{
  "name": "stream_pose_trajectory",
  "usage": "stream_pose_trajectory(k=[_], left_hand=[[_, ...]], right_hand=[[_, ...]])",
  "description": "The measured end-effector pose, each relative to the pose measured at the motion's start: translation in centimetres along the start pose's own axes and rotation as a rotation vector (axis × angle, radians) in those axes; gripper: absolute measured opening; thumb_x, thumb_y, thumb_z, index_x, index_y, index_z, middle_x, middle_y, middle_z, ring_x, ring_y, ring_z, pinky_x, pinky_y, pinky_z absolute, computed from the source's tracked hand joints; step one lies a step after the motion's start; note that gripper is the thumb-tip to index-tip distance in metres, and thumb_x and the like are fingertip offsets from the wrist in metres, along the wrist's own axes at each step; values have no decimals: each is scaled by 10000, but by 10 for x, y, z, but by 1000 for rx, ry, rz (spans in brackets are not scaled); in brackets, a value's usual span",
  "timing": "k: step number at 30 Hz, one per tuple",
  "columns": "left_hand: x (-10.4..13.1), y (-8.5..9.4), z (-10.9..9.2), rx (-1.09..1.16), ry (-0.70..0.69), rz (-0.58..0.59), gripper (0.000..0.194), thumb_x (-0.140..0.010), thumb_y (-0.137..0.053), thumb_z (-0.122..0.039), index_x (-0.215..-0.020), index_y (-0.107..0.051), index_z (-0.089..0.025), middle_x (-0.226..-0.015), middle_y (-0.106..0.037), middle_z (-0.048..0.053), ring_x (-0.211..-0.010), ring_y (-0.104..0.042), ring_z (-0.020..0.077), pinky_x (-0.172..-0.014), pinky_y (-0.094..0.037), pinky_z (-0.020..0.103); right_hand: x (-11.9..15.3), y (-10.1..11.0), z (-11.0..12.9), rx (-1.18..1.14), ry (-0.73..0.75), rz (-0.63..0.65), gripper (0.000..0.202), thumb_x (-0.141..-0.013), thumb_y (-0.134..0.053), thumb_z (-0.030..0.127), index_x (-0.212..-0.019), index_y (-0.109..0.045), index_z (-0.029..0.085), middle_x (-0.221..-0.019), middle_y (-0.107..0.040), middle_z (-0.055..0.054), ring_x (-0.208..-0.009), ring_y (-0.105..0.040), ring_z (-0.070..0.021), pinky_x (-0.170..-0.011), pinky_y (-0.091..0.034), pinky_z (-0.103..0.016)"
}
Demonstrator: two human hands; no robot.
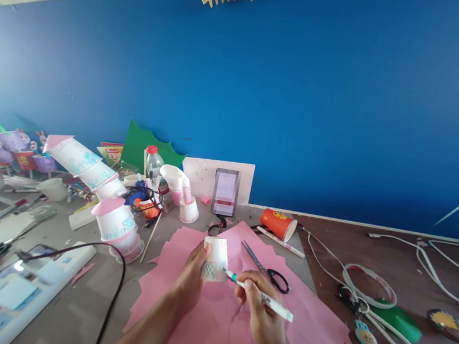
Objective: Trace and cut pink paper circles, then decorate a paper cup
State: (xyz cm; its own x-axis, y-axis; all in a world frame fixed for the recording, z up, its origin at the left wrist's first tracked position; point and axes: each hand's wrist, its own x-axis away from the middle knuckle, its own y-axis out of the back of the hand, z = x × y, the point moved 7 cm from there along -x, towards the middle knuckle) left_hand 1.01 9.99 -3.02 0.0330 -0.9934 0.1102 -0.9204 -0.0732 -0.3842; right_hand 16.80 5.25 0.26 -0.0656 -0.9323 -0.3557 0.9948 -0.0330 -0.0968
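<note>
My left hand [191, 274] is closed round the side of a white paper cup [216, 255], its thumb near the rim. Teal crisscross lines and a small pink mark show on the cup's wall. In my right hand [261, 312] is a marker [273, 304] with a white barrel and teal tip end; the tip meets or nearly meets the cup's lower right side. Beneath both hands spreads pink paper [299, 336] with jagged edges. On it, just beyond my right hand, lies a pair of scissors [268, 270] with dark handles.
An orange paper cup [277, 225] lies on its side by a white pen [281, 242]. A phone [225, 192] stands against the wall. Joined decorated cups [117, 224], a power strip [37, 292] and a black cable [122, 277] are at left; white cords [429, 264] lie at right.
</note>
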Motion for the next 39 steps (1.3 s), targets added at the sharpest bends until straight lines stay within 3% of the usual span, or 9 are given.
stream_pose_trajectory(k=[6, 12, 22, 31, 39], left_hand=[[-1, 2, 2, 9, 7, -5, 440, -778, -651, -612, -882, -619, -186, -633, -516, -6, -604, -453, 163, -593, -407, 302], [-2, -1, 3, 15, -4, 48, 460, -828, -603, -586, -1025, -634, -171, -768, -618, 54, -720, -545, 215, -643, -451, 323], [-2, 1, 4, 18, 0, 24, 393, -816, -626, -577, -904, -634, -194, -674, -570, 26, -673, -517, 208, -644, -442, 329], [-1, -2, -1, -7, -16, 39, 486, -824, -613, -587, -1064, -635, -165, -857, -662, 63, -796, -589, 223, -684, -460, 309], [-4, -1, 2, 1, -25, 51, 515, -817, -609, -605, -1081, -626, -163, -843, -648, 60, -775, -577, 221, -683, -463, 323]], right_hand=[[1, 0, -1, -16, -1, 2, 328, -949, -504, 445, -821, -673, 195, -593, -588, -8, -518, -525, -149, -481, -448, -257], [0, -1, 4, -12, 29, 4, 316, -950, -507, 431, -818, -677, 199, -599, -596, -9, -524, -539, -148, -491, -463, -250], [0, -2, 0, -10, -5, 33, 304, -953, -505, 425, -827, -670, 203, -612, -591, -4, -536, -526, -145, -506, -445, -252], [0, -2, -5, -21, -36, 63, 316, -948, -493, 424, -791, -653, 203, -584, -556, 10, -515, -474, -136, -488, -389, -248], [-1, -3, -9, -11, -27, 95, 326, -954, -466, 399, -766, -641, 199, -564, -498, 27, -506, -417, -128, -493, -348, -254]])
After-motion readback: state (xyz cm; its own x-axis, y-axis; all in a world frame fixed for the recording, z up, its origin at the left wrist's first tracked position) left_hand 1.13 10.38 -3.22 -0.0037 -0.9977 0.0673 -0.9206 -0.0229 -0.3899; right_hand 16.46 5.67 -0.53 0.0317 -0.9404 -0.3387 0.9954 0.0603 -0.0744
